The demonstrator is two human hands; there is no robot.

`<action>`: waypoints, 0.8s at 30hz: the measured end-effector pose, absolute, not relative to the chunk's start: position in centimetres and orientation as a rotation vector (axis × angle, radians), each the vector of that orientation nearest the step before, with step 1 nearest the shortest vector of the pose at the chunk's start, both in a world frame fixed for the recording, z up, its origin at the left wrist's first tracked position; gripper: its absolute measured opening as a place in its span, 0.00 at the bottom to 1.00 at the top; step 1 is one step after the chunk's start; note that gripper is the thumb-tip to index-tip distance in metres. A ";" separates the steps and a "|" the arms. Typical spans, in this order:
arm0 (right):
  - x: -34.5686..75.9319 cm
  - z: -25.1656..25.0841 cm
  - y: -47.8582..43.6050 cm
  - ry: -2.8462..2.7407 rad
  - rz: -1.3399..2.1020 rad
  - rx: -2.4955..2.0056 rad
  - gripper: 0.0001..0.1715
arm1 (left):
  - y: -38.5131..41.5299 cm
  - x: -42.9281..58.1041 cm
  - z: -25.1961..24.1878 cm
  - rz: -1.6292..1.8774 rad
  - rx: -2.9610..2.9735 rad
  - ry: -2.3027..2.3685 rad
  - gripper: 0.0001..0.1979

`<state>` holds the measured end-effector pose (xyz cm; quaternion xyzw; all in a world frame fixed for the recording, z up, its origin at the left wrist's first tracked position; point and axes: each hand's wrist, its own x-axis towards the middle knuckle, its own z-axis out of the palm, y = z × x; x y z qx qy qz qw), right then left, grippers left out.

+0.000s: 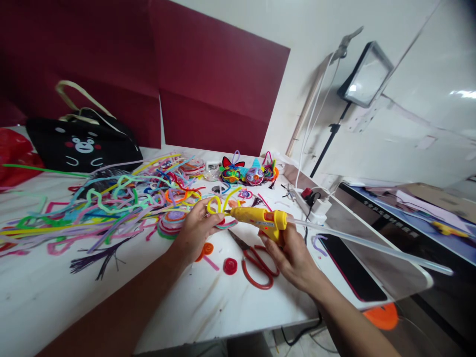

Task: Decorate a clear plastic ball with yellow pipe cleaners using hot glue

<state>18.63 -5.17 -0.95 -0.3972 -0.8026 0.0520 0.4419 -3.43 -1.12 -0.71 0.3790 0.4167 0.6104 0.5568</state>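
Note:
My right hand (293, 255) is closed round the handle of a yellow glue gun (260, 219), with a long clear glue stick (372, 245) trailing out of its back to the right. The gun's nozzle points left at a bent yellow pipe cleaner (219, 202). My left hand (195, 229) pinches that yellow pipe cleaner piece above the white table (55, 292). Red-handled scissors (255, 265) lie on the table just below both hands. A small red coil (230, 266) and an orange coil (207, 249) lie beside them.
A big heap of coloured pipe cleaners (111, 203) covers the table's left. Finished colourful figures (247, 173) stand at the back. A black bear bag (84, 144), a dark phone (349, 265), a power strip (312, 201) and a lamp on a stand (366, 74) are around.

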 end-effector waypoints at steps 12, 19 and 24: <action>18.5 -0.8 -5.3 -1.880 0.324 -1.056 0.07 | -1.1 -3.6 -1.0 1.440 0.899 0.934 0.26; 18.8 -0.9 -5.2 -1.745 0.541 -1.027 0.10 | -1.0 -3.6 -0.9 1.436 0.885 0.920 0.26; 18.8 -0.8 -5.2 -1.759 0.505 -1.046 0.10 | -1.0 -3.6 -1.0 1.432 0.887 0.930 0.26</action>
